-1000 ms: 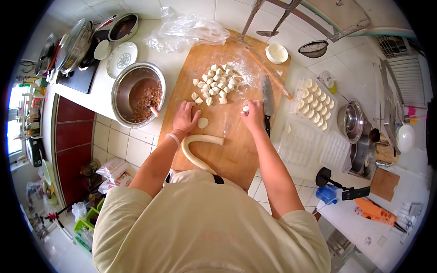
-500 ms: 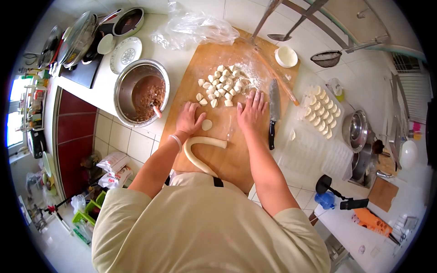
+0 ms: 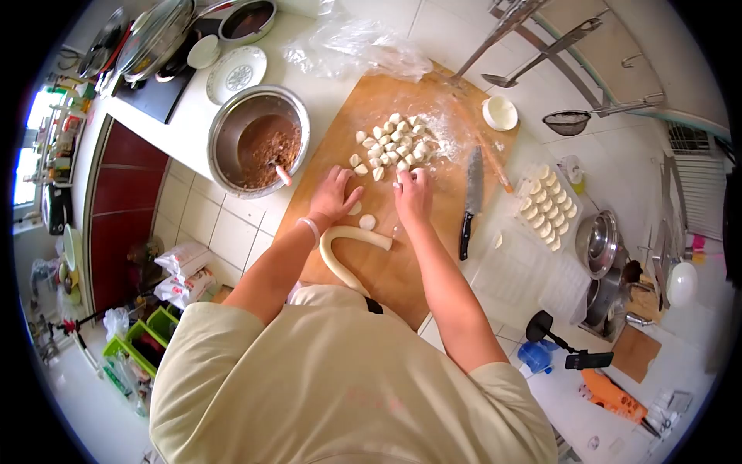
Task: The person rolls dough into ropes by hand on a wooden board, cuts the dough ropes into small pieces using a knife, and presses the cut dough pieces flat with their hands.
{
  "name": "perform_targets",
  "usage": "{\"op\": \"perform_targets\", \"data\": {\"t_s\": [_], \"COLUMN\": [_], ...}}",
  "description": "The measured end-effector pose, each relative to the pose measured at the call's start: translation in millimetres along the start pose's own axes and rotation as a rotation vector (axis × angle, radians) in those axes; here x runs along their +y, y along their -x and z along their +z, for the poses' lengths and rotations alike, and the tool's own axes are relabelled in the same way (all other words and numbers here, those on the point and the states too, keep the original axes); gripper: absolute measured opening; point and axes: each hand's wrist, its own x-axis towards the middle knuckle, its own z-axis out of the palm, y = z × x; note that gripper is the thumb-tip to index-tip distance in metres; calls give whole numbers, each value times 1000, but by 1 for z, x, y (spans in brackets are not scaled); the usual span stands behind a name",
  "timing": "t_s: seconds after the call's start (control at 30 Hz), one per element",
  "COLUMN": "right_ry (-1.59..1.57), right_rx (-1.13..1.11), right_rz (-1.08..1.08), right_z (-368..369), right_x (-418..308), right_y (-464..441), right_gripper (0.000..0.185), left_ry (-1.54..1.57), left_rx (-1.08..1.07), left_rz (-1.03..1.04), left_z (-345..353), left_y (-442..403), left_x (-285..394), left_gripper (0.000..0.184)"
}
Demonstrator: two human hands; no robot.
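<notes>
My left hand (image 3: 334, 195) rests on the wooden board (image 3: 305, 263), thumb and fingers apart. A flattened dough disc (image 3: 367, 222) lies just below it, and a second disc shows partly by its thumb. My right hand (image 3: 413, 199) has its fingers bent together on a small dough piece at the lower edge of the pile of cut dough pieces (image 3: 398, 139); the fingers partly hide it. Nearer my body, a curved dough rope (image 3: 332, 251) lies on the board. A cleaver-like knife (image 3: 474, 185) with a black handle lies right of my right hand.
Left of the board stands a steel bowl of ground filling (image 3: 220, 155) with a spoon in it. Loose flour and a rolling pin (image 3: 491, 158) are at the board's upper right. Farther right, a plastic tray (image 3: 533, 205) carries rows of dumplings. A plastic bag (image 3: 355, 46) lies behind.
My right hand has gone from lying flat to bent fingers on a dough piece by the pile. A second flattened disc now shows near my left hand. The view has shifted slightly.
</notes>
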Motion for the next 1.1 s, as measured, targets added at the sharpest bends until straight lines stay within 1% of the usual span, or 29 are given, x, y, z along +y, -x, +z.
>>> {"op": "perform_targets", "data": {"t_s": [0.03, 0.1, 0.13, 0.2, 0.23, 0.27, 0.3, 0.33, 0.4, 0.43, 0.5, 0.53, 0.57, 0.63, 0.67, 0.73, 0.77, 0.83, 0.87, 0.93, 0.97, 1.03, 1.07, 1.1], "right_ry": [10, -9, -1, -15, -15, -1, 14, 11, 62, 63, -2, -83, -82, -540, -538, -268, -264, -234, -233, -128, -127, -128, -127, -28], "right_rx": [13, -64, -65, 3, 2, 95, 192, 201, 111, 114, 33, 88, 80, 147, 145, 229, 232, 223, 233, 215, 220, 124, 125, 63], "right_rz": [2, -22, -28, 141, 138, 97, 54, 47, 51, 53, 22, 16, 23, 317, 333, 146, 162, 91, 95, 13, 16, 29, 28, 81], "right_z": [3, 2, -6, -23, -23, -17, -20, -21, -24, -25, -28, -21, -14, -11, -11, -16, -17, -20, -21, -30, -28, -21, -18, -28], "right_x": [11, 34, 43, 63, 79, 100, 100, 97, 85, 79, 69, 77, 84, 89, 94, 99, 102, 100, 97, 86, 89, 97, 101, 90], "right_y": [0, 3, -1, -13, -24, -43, -60, -68, -80, -79, -67, -59, -45, -13, 0, 21, 26, 20, 15, 10, 12, 13, 16, 16], "right_gripper": [24, 20, 20, 17, 17, 15, 14, 14, 21, 21, 20, 19, 19, 16, 16, 21, 21, 30, 30, 38, 38, 40, 40, 45], "left_ry": [13, 35, 38, 19, 19, 4, -12, -16, -26, -26, -12, -9, 0, 12, 10, 1, 4, 13, -11, -10, -8, -20, -29, -26], "left_rx": [-3, 0, -5, 20, 22, 16, 14, 23, -15, -15, -13, -18, -17, -34, -40, -49, -63, -28, -26, -32, -30, -38, -45, -42], "left_rz": [-1, -7, -5, 18, 17, 17, 21, 26, -3, 1, -5, -9, -19, -32, -35, -37, -30, -32, -14, -9, -13, -24, -42, -46], "left_z": [-1, -1, -2, -3, -3, -4, -5, -5, -3, -2, 0, 0, 0, -3, -4, -3, -2, -1, -1, 0, 1, 0, 0, 2], "left_y": [1, 2, 2, 0, 2, 2, 0, -1, 0, -1, 0, 0, 0, 1, 0, 0, 1, 0, 0, 1, 0, 1, 1, -2], "left_x": [0, -1, -1, 0, 0, 1, 2, 2, 0, -1, -3, -2, -2, 0, 1, 1, 1, 2, 1, 0, -1, 0, 1, 0], "left_gripper": [38, 37, 36, 34, 34, 35, 35, 35, 36, 36, 36, 36, 36, 36, 36, 36, 36, 36, 36, 36, 35, 36, 36, 36]}}
